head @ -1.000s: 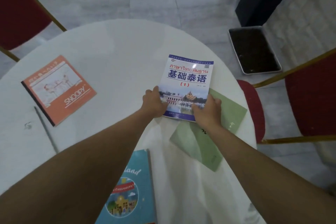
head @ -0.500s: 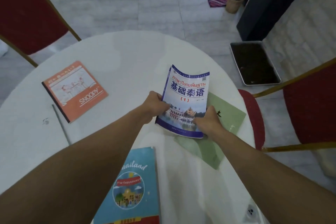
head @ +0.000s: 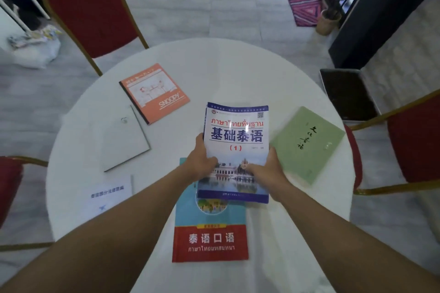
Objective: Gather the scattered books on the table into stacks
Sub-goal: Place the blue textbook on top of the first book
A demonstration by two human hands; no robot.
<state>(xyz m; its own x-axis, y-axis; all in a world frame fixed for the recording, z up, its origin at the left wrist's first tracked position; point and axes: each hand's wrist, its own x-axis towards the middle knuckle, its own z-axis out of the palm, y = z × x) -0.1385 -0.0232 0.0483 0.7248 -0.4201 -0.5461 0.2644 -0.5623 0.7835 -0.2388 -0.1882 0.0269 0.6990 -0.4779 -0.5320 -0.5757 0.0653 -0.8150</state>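
Observation:
I hold a blue-and-white language book [head: 237, 135] in both hands, lifted off the round white table [head: 238, 74]. My left hand [head: 201, 162] grips its left edge and my right hand [head: 267, 169] its lower right edge. Its lower part hangs over the top of a teal-and-red book [head: 210, 233] lying flat near me. A green book [head: 307, 143] lies to the right, an orange Snoopy notebook [head: 154, 93] at the far left. A white book [head: 123, 138] and a white booklet [head: 107, 195] lie on the left side.
Red chairs with gold frames stand at the far left [head: 92, 7], right [head: 414, 138] and near left [head: 9, 185] of the table. On the floor are a dark tray [head: 348, 95], a pink patterned mat [head: 302, 0] and a potted plant [head: 329, 20].
Both hands have lifted the blue-and-white book off the green book and brought it toward me, over the teal-and-red book. The view has tilted so more of the table shows.

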